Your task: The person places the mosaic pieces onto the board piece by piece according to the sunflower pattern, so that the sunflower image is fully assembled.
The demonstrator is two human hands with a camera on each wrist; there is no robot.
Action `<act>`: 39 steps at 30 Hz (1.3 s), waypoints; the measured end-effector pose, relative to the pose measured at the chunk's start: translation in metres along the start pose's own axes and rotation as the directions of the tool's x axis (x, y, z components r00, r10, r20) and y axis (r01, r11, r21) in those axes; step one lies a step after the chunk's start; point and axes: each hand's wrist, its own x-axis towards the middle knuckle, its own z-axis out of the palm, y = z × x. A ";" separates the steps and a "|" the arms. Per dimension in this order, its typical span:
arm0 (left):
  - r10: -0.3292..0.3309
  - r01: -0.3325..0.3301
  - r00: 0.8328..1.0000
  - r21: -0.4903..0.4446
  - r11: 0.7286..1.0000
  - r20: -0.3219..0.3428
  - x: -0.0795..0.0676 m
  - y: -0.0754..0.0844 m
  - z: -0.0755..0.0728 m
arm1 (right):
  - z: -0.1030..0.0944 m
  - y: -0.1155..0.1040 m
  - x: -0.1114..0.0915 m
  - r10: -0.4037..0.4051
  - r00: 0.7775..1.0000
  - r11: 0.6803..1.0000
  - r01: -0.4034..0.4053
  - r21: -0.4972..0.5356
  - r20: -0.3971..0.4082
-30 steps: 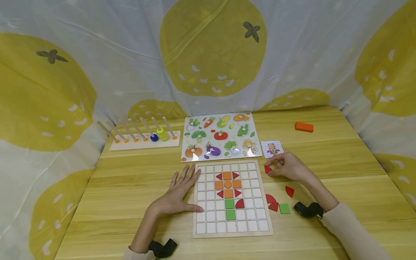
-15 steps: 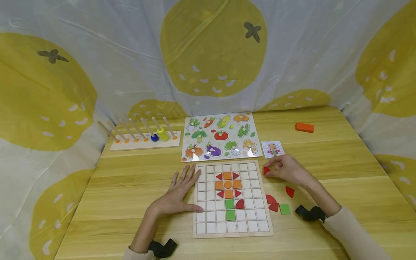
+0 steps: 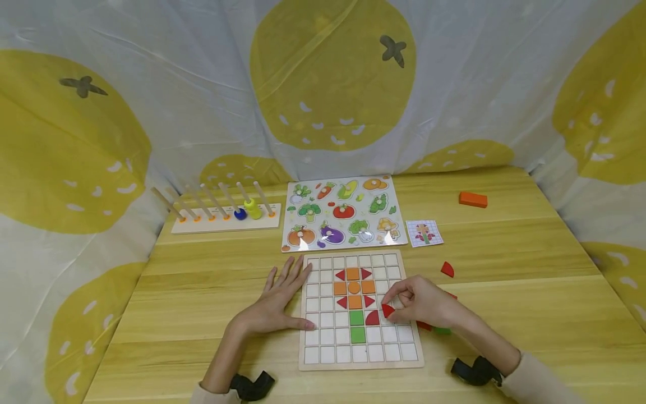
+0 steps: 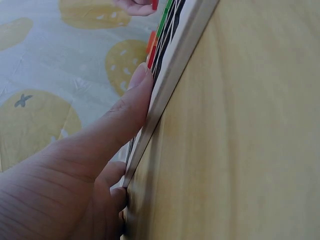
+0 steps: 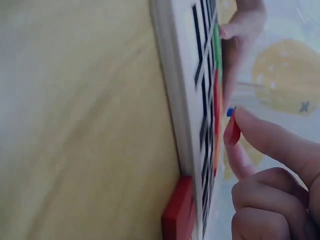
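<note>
A red quarter-circle tile (image 3: 387, 311) is pinched between the thumb and forefinger of my right hand (image 3: 421, 300), just above the right part of the wooden grid board (image 3: 360, 363). In the right wrist view the same tile (image 5: 232, 129) shows edge-on at the fingertips. My left hand (image 3: 272, 306) lies spread along the board's left edge, its thumb (image 4: 125, 107) on the rim. On the grid sit orange squares, an orange circle (image 3: 354, 287), red triangles, two green squares (image 3: 357, 317) and a red quarter-circle (image 3: 372, 318) beside the upper green one.
Loose red tiles (image 3: 447, 269) and a green square (image 3: 442, 331) lie right of the board, partly hidden by my right hand. Behind are a pattern card (image 3: 424, 233), a vegetable puzzle (image 3: 343, 196), a peg stand (image 3: 227, 224) and an orange block (image 3: 473, 200).
My right hand has moved left and nearer, from beside the pattern card to over the board, carrying the red quarter-circle tile. A loose red tile behind it has come into view. My left hand stays put.
</note>
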 end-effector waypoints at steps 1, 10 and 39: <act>-0.003 0.003 1.000 0.002 1.000 0.002 0.000 0.000 0.000 | 0.003 0.000 0.000 -0.003 1.000 1.000 0.003 -0.014 0.007; 0.000 0.000 1.000 0.002 1.000 0.003 0.000 0.001 -0.001 | 0.008 0.002 0.003 -0.019 1.000 0.995 0.018 -0.098 -0.010; -0.006 0.006 1.000 -0.005 1.000 0.007 0.000 0.002 -0.001 | 0.008 0.001 0.003 -0.013 1.000 0.998 0.015 -0.067 0.022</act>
